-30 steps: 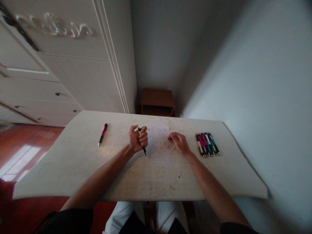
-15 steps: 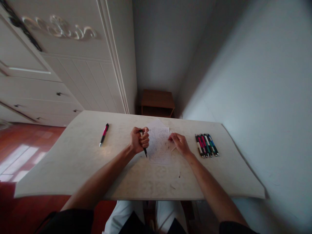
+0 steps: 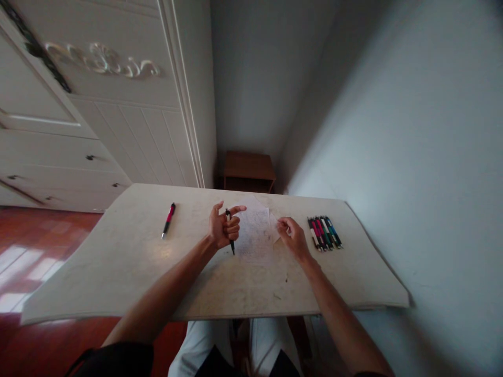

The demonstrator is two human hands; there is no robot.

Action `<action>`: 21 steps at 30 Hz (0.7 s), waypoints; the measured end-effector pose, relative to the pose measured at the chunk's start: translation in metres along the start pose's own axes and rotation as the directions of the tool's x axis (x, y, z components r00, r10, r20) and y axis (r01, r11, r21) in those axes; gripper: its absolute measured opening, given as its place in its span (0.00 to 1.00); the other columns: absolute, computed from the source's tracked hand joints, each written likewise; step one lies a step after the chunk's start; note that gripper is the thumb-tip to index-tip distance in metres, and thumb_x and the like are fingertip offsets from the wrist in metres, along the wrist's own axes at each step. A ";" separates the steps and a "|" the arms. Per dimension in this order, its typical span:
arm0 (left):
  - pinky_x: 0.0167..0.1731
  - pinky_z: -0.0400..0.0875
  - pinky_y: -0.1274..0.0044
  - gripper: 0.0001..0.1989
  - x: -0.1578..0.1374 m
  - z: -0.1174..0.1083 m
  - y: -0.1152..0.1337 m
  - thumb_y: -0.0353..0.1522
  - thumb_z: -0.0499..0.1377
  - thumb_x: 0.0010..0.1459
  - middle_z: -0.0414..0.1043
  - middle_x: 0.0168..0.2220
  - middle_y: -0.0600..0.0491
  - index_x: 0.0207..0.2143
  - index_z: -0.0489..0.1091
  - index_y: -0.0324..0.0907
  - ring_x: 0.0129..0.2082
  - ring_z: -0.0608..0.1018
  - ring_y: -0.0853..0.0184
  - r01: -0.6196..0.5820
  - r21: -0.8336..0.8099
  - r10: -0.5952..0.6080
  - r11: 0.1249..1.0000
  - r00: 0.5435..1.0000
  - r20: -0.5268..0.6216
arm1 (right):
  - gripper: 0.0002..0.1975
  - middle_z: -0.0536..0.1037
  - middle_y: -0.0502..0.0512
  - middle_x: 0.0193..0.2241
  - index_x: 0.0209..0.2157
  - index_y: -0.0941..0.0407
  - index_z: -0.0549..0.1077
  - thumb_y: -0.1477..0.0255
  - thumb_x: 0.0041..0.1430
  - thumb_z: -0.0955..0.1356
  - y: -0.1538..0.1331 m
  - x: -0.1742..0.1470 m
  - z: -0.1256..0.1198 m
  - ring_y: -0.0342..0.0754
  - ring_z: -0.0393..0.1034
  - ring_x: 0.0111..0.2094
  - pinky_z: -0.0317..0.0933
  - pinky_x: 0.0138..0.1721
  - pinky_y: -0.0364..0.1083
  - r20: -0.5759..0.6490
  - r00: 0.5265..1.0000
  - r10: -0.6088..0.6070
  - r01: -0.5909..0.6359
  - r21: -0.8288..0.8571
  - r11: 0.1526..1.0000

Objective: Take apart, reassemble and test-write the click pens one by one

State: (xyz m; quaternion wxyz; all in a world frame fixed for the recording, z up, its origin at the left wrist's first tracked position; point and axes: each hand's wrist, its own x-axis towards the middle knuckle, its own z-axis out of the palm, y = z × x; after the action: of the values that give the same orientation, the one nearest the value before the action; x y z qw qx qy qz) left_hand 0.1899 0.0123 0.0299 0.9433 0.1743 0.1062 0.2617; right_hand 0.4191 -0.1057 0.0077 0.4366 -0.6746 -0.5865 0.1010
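Observation:
My left hand (image 3: 223,228) is wrapped round a black pen (image 3: 231,246) with three curled fingers, while its thumb and index finger stick out. The pen points down beside the left edge of a sheet of paper (image 3: 253,235) covered in handwriting. To the right of that sheet, my right hand (image 3: 291,235) has its thumb and fingertips drawn together near a pale paper edge. Whatever may be between those fingertips is too small to make out. A row of several pens (image 3: 324,233) lies to the right of this hand.
A pink and black pen (image 3: 168,221) lies on the left of the white table (image 3: 137,272). Small dark specks sit near the front edge. Behind the table are a brown wooden stand (image 3: 249,165) and a white cabinet (image 3: 149,136). A wall (image 3: 385,157) runs along the right.
My left thumb and index finger have stretched out from the fist, the pen still held. My right fingers have drawn together and shifted slightly right relative to the sheet. The view has shifted a little.

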 end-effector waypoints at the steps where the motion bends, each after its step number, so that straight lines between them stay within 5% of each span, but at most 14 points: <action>1: 0.09 0.43 0.85 0.29 0.000 0.000 0.002 0.49 0.45 0.60 0.34 0.16 0.66 0.42 0.73 0.35 0.12 0.39 0.77 -0.009 -0.009 0.009 1.000 1.000 0.002 | 0.19 0.76 0.56 0.32 0.41 0.58 0.71 0.56 0.61 0.64 -0.004 -0.009 0.001 0.49 0.69 0.32 0.63 0.37 0.47 -0.003 1.000 0.014 -0.014 -0.078 0.997; 6: 0.09 0.41 0.85 0.32 -0.004 -0.004 0.010 0.50 0.45 0.61 0.38 0.15 0.65 0.46 0.71 0.32 0.11 0.43 0.77 -0.080 -0.082 0.077 0.993 0.996 -0.035 | 0.21 0.76 0.62 0.37 0.44 0.58 0.70 0.58 0.55 0.70 -0.027 -0.054 0.012 0.56 0.70 0.40 0.63 0.42 0.51 0.085 0.993 0.087 -0.038 -0.461 0.886; 10: 0.09 0.44 0.84 0.30 -0.009 -0.009 0.008 0.49 0.45 0.62 0.42 0.14 0.65 0.44 0.71 0.32 0.10 0.47 0.77 -0.124 -0.102 0.117 0.987 0.991 -0.070 | 0.17 0.75 0.61 0.39 0.41 0.56 0.72 0.61 0.54 0.72 -0.040 -0.066 0.014 0.56 0.69 0.42 0.61 0.43 0.51 0.080 0.986 0.144 -0.074 -0.570 0.818; 16: 0.10 0.48 0.84 0.23 -0.019 -0.014 -0.002 0.44 0.49 0.62 0.49 0.15 0.63 0.39 0.71 0.33 0.10 0.53 0.78 -0.199 0.028 0.201 0.980 0.970 -0.133 | 0.06 0.77 0.60 0.38 0.37 0.55 0.75 0.71 0.56 0.70 -0.043 -0.066 0.010 0.55 0.70 0.42 0.61 0.44 0.50 0.075 0.986 0.152 -0.100 -0.468 0.878; 21: 0.10 0.50 0.85 0.15 -0.029 -0.016 -0.003 0.39 0.54 0.58 0.57 0.18 0.62 0.39 0.70 0.35 0.11 0.55 0.79 -0.306 0.187 0.335 0.934 0.929 -0.155 | 0.07 0.77 0.59 0.36 0.36 0.55 0.76 0.76 0.55 0.67 -0.029 -0.078 0.011 0.53 0.71 0.38 0.64 0.43 0.51 -0.029 0.993 0.118 -0.121 -0.168 0.978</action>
State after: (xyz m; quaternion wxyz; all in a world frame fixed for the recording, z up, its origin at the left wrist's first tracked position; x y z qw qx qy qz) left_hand 0.1624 -0.0005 0.0171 0.8568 0.2391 0.1835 0.4183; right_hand 0.3691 -0.1714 -0.0081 0.3763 -0.7442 -0.5473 0.0703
